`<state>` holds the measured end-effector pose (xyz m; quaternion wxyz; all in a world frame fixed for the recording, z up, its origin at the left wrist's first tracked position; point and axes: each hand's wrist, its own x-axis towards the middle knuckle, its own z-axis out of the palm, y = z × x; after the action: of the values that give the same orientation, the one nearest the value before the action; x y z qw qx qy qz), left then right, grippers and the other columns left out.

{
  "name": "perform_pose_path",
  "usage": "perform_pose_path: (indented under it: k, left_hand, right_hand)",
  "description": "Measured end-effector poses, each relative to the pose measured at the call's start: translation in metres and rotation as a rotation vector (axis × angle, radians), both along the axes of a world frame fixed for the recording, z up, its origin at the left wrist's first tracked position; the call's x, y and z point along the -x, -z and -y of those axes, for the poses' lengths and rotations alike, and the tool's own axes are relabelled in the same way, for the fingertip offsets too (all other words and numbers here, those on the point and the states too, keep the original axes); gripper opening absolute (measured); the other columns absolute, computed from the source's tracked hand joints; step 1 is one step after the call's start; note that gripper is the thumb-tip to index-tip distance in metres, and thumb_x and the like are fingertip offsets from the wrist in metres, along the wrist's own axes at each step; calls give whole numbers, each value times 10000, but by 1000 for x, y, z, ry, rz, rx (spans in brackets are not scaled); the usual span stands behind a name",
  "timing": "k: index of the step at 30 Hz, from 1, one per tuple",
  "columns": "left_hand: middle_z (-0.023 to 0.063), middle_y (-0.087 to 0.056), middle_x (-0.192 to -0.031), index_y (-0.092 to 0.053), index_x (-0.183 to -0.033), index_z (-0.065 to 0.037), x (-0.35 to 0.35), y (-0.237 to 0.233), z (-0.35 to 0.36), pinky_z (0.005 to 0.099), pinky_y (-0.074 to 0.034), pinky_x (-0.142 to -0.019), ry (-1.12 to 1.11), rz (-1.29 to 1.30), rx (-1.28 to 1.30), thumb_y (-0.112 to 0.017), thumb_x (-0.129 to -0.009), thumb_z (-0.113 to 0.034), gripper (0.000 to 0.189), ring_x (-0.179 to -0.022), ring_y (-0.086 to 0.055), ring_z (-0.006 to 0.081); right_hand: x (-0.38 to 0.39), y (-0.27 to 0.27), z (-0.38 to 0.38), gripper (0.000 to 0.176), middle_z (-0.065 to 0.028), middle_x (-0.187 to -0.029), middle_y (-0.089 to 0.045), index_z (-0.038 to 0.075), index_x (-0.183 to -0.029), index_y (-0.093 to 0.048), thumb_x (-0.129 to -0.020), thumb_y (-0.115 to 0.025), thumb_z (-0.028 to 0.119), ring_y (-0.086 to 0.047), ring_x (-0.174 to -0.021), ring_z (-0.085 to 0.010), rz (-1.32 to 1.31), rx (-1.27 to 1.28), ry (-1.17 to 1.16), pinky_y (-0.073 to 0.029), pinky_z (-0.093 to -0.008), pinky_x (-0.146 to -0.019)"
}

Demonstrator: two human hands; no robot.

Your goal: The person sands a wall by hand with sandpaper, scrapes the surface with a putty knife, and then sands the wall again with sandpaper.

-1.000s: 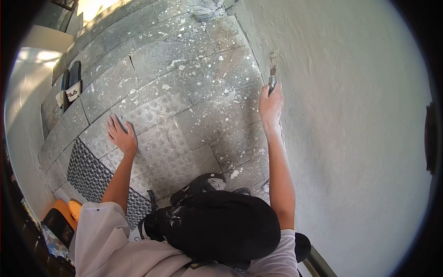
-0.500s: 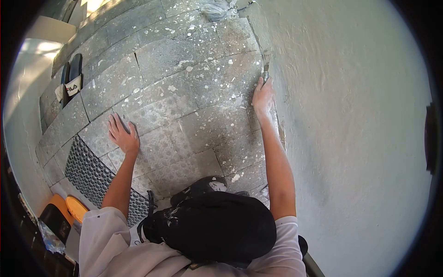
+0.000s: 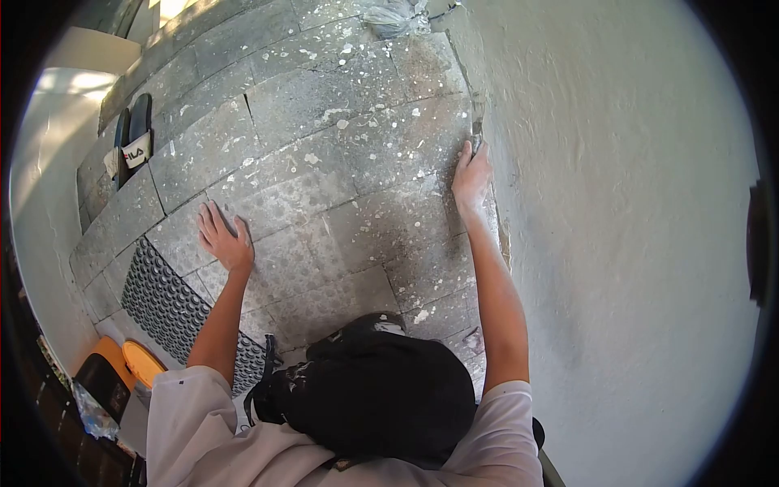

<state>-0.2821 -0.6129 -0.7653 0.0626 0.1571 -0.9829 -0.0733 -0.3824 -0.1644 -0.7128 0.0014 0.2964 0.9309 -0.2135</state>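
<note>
My left hand point(image 3: 225, 236) lies flat with spread fingers on the grey paving tiles point(image 3: 292, 105), which are spotted with white splashes. My right hand point(image 3: 472, 180) is at the joint where the tiles meet the plastered wall point(image 3: 617, 203). Its fingers are closed around a thin, greyish, blade-like scraper point(image 3: 477, 146), mostly hidden by the hand. Pale dust coats the right fingers. Along the foot of the wall runs a rough, chipped edge point(image 3: 505, 235).
At left are a pair of dark slides point(image 3: 134, 146) with a white strap and a black studded rubber mat point(image 3: 166, 300). Beyond lies a crumpled plastic bag point(image 3: 393, 20). An orange round object point(image 3: 144, 363) is at lower left.
The whole view has shifted slightly to the right. My left hand stays flat on the same tile, and my right hand keeps its grip beside the wall with only slight movement.
</note>
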Motion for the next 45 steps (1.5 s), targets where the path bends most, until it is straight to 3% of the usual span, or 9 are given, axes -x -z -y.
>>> perform_pose_path:
  k: [6,13,17,20,23,29,33,36,45]
  left_hand:
    - [108,-276,-1530,-306,-1469,-113,3,0,-1,497,-142,-1124,5,-6,5,-509,-906,-301,628,-1412,-222,322]
    - [106,-278,-1530,-303,-1471,-118,1,-2,-2,499,-141,-1122,-5,-6,-11,-511,-906,-300,629,-1409,-226,326]
    - [100,-280,-1530,-302,-1474,-129,-1,0,-2,503,-148,-1119,-2,-14,-8,-518,-901,-307,637,-1410,-228,324]
    - [95,-281,-1530,-302,-1475,-136,-1,4,2,507,-154,-1117,-3,-16,7,-523,-896,-309,644,-1410,-228,324]
    - [94,-281,-1531,-304,-1475,-139,0,2,-1,509,-157,-1115,-7,-10,-5,-524,-893,-309,645,-1410,-230,323]
    - [100,-277,-1531,-305,-1473,-131,1,0,1,511,-153,-1115,-8,-4,-2,-517,-896,-312,641,-1409,-230,323]
    - [103,-277,-1531,-307,-1472,-126,1,1,0,511,-149,-1116,-7,-3,-2,-515,-898,-312,638,-1407,-233,325]
    - [103,-278,-1530,-310,-1470,-125,2,1,1,510,-150,-1115,-7,-3,4,-516,-898,-314,637,-1406,-234,327]
    - [109,-284,-1526,-313,-1468,-122,1,0,1,510,-156,-1113,-13,-2,-3,-526,-896,-318,641,-1404,-235,330]
  right_hand:
    - [46,3,-4,363,-301,-900,-630,-33,-1069,-516,-991,-426,309,-616,-847,-458,38,-121,-78,-480,-531,-752]
    - [-13,1,-4,349,-298,-856,-631,-28,-1059,-514,-987,-438,305,-619,-834,-461,-9,-143,-32,-482,-530,-749]
    - [40,-3,-12,337,-299,-860,-631,-34,-1040,-498,-988,-435,293,-616,-826,-469,37,-117,-83,-483,-530,-731]
    - [74,-4,5,327,-295,-845,-632,-40,-1041,-491,-992,-424,276,-616,-821,-471,-97,-110,-110,-481,-535,-730]
    - [61,-14,24,321,-302,-891,-628,-37,-1066,-483,-995,-415,268,-609,-857,-473,-72,-69,-2,-471,-540,-762]
    - [-6,9,26,320,-318,-978,-605,-22,-1116,-468,-994,-422,270,-591,-918,-477,-171,-97,-24,-450,-544,-789]
    - [42,-1,10,314,-315,-946,-613,-22,-1074,-474,-991,-427,277,-594,-900,-478,2,-62,-13,-454,-547,-782]
    - [79,-4,17,305,-311,-928,-616,-22,-1047,-479,-988,-434,274,-595,-877,-481,-72,-87,-37,-458,-545,-772]
    - [22,8,22,328,-311,-970,-607,-38,-1095,-483,-982,-450,269,-575,-924,-480,-143,-112,18,-440,-541,-801]
